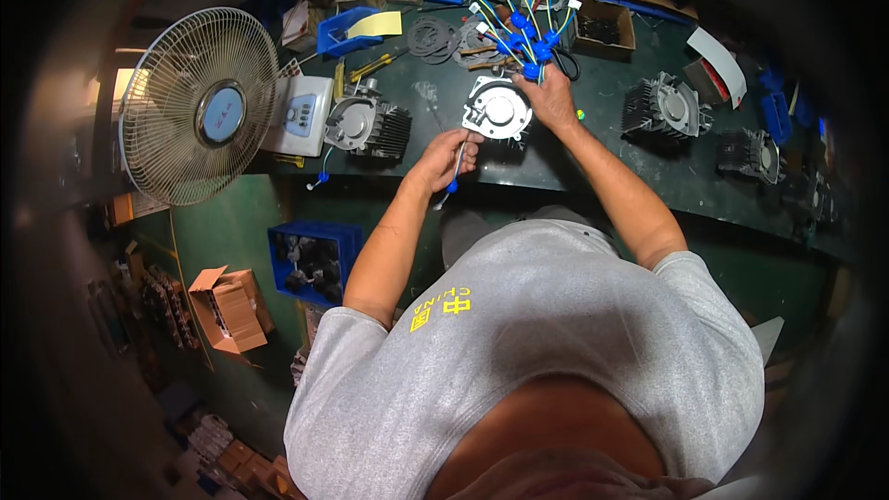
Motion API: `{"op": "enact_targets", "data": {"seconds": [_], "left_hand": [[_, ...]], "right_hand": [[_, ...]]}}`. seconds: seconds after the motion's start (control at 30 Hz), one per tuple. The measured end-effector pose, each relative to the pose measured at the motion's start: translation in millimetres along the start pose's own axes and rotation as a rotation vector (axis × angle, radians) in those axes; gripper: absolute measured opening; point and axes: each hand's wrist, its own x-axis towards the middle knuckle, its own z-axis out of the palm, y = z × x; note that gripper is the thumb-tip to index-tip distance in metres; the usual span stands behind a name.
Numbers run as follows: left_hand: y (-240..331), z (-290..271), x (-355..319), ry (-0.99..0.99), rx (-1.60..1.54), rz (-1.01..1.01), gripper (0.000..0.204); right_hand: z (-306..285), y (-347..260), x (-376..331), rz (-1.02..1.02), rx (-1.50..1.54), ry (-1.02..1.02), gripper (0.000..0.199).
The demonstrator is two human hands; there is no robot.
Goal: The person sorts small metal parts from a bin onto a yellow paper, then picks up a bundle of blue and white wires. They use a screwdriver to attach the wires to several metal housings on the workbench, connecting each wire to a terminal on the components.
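In the head view, a blue crate (315,261) at lower left holds dark metal parts. The left hand (451,154) is closed on a blue-handled tool (457,169), just below the round metal cover (497,110) mid-frame. The right hand (554,97) grips a wire bundle (520,20) just right of it.

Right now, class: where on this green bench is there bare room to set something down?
Bare bench lies between the right hand and the finned casting; a smaller patch sits between the left casting and the round plate. The back edge is crowded with gaskets and bins.
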Motion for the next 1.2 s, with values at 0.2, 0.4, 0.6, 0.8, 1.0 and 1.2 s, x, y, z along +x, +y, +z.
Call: {"op": "enact_targets", "data": {"seconds": [0.2, 0.4, 0.6, 0.8, 1.0, 1.2], "left_hand": [[-15, -23, 15, -0.186, -0.318, -0.027, 0.02], [-20, -3, 11, 0.057, 0.075, 0.22, 0.02], [-23, 5, 16, 0.21, 0.389, 0.378, 0.027], [-15, 17, -5, 0.306, 0.498, 0.304, 0.025], [-14, 3, -17, 0.605, 0.737, 0.567, 0.012], [24, 98, -40, 0.492, 0.8, 0.866, 0.018]], "right_hand": [[2, 0, 1, -0.022, -0.035, -0.002, 0.033], [1, 4, 1, -0.027, -0.065, 0.002, 0.033], [-4, 15, 6, -0.031, 0.046, -0.014, 0.029], [-32, -1, -3, 0.127, 0.028, -0.042, 0.03], [-75, -24, -24, 0.379, 0.485, -0.004, 0.019], [-104, -44, -66, 0.439, 0.546, 0.042, 0.024]]}}
